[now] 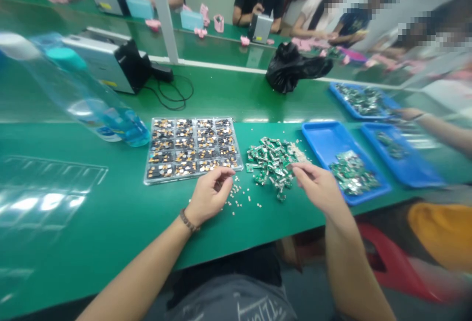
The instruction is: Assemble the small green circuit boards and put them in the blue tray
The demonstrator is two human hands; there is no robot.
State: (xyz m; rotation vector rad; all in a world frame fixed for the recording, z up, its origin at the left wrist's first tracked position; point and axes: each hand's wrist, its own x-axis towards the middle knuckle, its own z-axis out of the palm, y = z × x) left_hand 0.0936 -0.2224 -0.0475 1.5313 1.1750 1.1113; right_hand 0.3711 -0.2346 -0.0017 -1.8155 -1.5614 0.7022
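My left hand (212, 193), with a beaded bracelet at the wrist, is closed in a pinch at the front edge of a clear compartment tray (162, 180) of small black, orange and white parts. Whatever it holds is too small to name. Small pale pieces (236, 198) lie scattered beside it. My right hand (317, 183) is pinched at the right side of a heap of small green circuit boards (271, 161); what lies between its fingertips cannot be made out. A pile of pale bits (298, 153) sits behind its fingers.
To the right are blue trays (324, 136) with boards, and another person's hand (411, 113). Plastic bottles (92, 100), a silver-black device (106, 63) with a cable and a clear empty-looking tray (51, 198) are at left. A black bag (287, 70) lies behind; people sit beyond.
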